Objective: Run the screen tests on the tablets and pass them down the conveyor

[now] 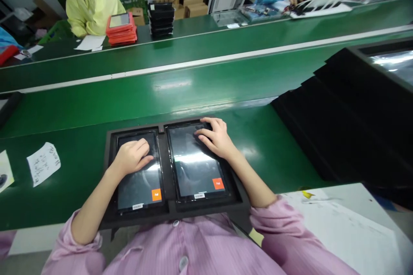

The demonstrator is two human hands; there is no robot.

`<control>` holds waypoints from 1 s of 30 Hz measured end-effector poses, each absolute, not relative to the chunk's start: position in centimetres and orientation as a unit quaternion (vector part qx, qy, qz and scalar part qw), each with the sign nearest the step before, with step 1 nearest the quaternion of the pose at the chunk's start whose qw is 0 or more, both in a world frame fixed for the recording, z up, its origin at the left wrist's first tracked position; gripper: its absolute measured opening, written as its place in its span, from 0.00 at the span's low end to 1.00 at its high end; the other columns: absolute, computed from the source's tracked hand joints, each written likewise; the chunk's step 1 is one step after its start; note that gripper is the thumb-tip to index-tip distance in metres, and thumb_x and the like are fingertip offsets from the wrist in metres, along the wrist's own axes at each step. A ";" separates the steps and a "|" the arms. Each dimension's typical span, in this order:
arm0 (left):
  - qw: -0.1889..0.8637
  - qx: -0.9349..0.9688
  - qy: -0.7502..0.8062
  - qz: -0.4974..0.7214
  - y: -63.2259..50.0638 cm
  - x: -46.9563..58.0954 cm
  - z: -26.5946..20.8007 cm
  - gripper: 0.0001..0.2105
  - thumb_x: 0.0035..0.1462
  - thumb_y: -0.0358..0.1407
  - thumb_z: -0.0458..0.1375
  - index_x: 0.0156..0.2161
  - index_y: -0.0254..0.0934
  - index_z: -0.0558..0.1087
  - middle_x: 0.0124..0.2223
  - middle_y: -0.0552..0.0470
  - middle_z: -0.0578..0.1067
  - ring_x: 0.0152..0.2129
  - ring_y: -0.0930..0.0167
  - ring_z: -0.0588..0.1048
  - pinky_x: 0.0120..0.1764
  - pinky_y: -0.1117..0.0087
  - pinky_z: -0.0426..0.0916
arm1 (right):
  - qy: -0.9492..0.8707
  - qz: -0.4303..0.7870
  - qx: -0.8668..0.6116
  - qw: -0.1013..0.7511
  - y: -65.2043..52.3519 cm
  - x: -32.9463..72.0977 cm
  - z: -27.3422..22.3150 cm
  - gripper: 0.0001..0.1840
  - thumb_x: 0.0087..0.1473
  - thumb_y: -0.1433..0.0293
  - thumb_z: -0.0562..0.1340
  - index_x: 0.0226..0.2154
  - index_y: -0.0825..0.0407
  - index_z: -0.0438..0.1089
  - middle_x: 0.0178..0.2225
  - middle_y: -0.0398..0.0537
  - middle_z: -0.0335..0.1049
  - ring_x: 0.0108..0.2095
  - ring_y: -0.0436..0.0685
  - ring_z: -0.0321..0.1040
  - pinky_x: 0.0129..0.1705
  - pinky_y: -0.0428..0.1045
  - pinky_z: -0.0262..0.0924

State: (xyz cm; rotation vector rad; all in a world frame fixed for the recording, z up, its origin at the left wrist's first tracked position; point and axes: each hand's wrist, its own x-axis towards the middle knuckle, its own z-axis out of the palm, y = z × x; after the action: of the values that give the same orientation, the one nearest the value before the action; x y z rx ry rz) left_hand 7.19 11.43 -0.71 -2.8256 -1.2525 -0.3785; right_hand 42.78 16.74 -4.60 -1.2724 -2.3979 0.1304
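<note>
Two tablets lie side by side, screens up, in a black foam tray (176,211) close to my body. Over the upper part of the left tablet (137,191) rests my left hand (133,154), its fingers bent and its thumb apart, with nothing held. My right hand (217,138) reaches across the top right of the right tablet (193,176), fingers spread, fingertips at the screen and upper edge. Both screens are dark grey with light reflections. Each shows a small orange or red square near its lower right corner and bears a white barcode label below.
Black foam trays (351,124) are stacked on the right, a tablet in the top one. A handwritten paper (44,163) lies at left. Beyond the green conveyor (180,81) are red-cased tablets (121,30), a black stack (161,19) and two co-workers in yellow and blue.
</note>
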 end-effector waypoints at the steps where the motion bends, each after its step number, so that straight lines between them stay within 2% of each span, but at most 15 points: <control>1: 0.013 -0.902 -0.412 -0.130 11.7 7.0 -0.6 0.21 0.71 0.49 0.43 0.31 0.39 0.65 0.40 0.44 0.78 0.34 0.63 0.78 0.39 0.60 0.75 | -0.855 0.044 -0.471 0.213 16.8 42.8 -4.7 0.23 0.68 0.58 0.51 0.50 0.47 0.78 0.59 0.60 0.60 0.58 0.69 0.54 0.59 0.65 0.52; 4: 0.005 -0.902 -0.412 -0.127 12.5 6.8 -0.7 0.21 0.70 0.50 0.44 0.33 0.38 0.66 0.55 0.38 0.75 0.51 0.57 0.75 0.56 0.51 0.69 | -0.836 0.032 -0.510 0.198 17.0 42.5 -4.8 0.27 0.67 0.56 0.53 0.59 0.51 0.71 0.61 0.66 0.57 0.59 0.73 0.53 0.58 0.69 0.52; 6: -0.003 -0.919 -0.378 -0.109 12.6 6.8 -0.9 0.21 0.70 0.50 0.45 0.34 0.38 0.68 0.57 0.39 0.75 0.54 0.56 0.74 0.59 0.51 0.67 | -0.840 0.049 -0.503 0.199 17.0 42.5 -4.8 0.24 0.67 0.56 0.52 0.54 0.50 0.75 0.61 0.64 0.57 0.60 0.73 0.52 0.59 0.70 0.52; 9: -0.024 -0.934 -0.334 -0.121 12.1 7.0 -0.9 0.22 0.71 0.50 0.44 0.34 0.38 0.70 0.46 0.44 0.79 0.44 0.62 0.78 0.48 0.61 0.73 | -0.846 0.104 -0.457 0.254 17.1 43.0 -4.8 0.24 0.68 0.57 0.49 0.42 0.47 0.79 0.59 0.58 0.60 0.60 0.69 0.54 0.60 0.67 0.53; 11: -0.019 -0.927 -0.344 -0.151 11.8 7.1 -0.7 0.23 0.71 0.50 0.42 0.33 0.38 0.70 0.39 0.47 0.79 0.36 0.65 0.78 0.40 0.64 0.71 | -0.820 0.127 -0.460 0.314 17.1 43.4 -4.9 0.25 0.69 0.57 0.48 0.43 0.48 0.79 0.55 0.58 0.63 0.57 0.67 0.58 0.59 0.65 0.56; 14: 0.021 -0.889 -0.415 -0.193 11.9 6.8 -0.6 0.25 0.72 0.50 0.41 0.36 0.37 0.74 0.39 0.46 0.79 0.37 0.63 0.77 0.43 0.60 0.69 | -0.772 0.134 -0.505 0.362 17.2 43.6 -5.2 0.26 0.69 0.57 0.47 0.47 0.50 0.77 0.48 0.58 0.65 0.52 0.65 0.63 0.57 0.62 0.60; 18: 0.013 -0.842 -0.498 -0.209 12.6 6.1 -0.8 0.30 0.72 0.51 0.37 0.45 0.37 0.79 0.44 0.44 0.78 0.40 0.60 0.76 0.43 0.57 0.66 | -0.793 0.131 -0.500 0.322 17.3 43.2 -5.3 0.26 0.68 0.56 0.48 0.45 0.49 0.79 0.50 0.58 0.63 0.52 0.66 0.61 0.57 0.64 0.59; 21: 0.006 -0.839 -0.511 -0.187 12.8 5.8 -0.9 0.31 0.70 0.54 0.38 0.44 0.40 0.81 0.45 0.45 0.78 0.42 0.59 0.75 0.45 0.55 0.64 | -0.809 0.110 -0.498 0.292 17.2 43.0 -5.2 0.25 0.67 0.56 0.50 0.43 0.48 0.80 0.53 0.59 0.62 0.53 0.68 0.59 0.57 0.65 0.58; 24: 0.002 -0.828 -0.530 -0.182 12.9 5.8 -1.0 0.31 0.70 0.55 0.38 0.46 0.40 0.80 0.45 0.45 0.77 0.44 0.58 0.74 0.48 0.53 0.62 | -0.797 0.103 -0.512 0.303 17.2 43.0 -5.1 0.24 0.66 0.56 0.52 0.44 0.52 0.78 0.49 0.59 0.63 0.50 0.67 0.62 0.55 0.63 0.60; 27: -0.018 -0.790 -0.591 -0.163 13.1 6.1 -1.1 0.29 0.70 0.50 0.37 0.49 0.38 0.78 0.47 0.44 0.78 0.45 0.58 0.74 0.49 0.53 0.63 | -0.757 0.114 -0.570 0.300 17.4 42.6 -4.9 0.24 0.67 0.59 0.50 0.46 0.57 0.74 0.42 0.59 0.65 0.45 0.65 0.65 0.52 0.59 0.63; 30: -0.022 -0.767 -0.632 -0.104 13.5 6.6 -0.9 0.24 0.70 0.44 0.40 0.50 0.36 0.77 0.49 0.43 0.77 0.46 0.57 0.75 0.53 0.51 0.63 | -0.742 0.084 -0.633 0.202 18.0 41.7 -4.2 0.23 0.66 0.61 0.51 0.43 0.61 0.74 0.41 0.63 0.66 0.44 0.67 0.67 0.51 0.59 0.62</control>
State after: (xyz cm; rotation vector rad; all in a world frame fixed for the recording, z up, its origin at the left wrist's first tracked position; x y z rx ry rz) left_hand 6.56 13.46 -0.92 -2.4445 -2.0144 -0.3305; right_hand 41.70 17.95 -4.15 -1.7691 -2.0730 0.2350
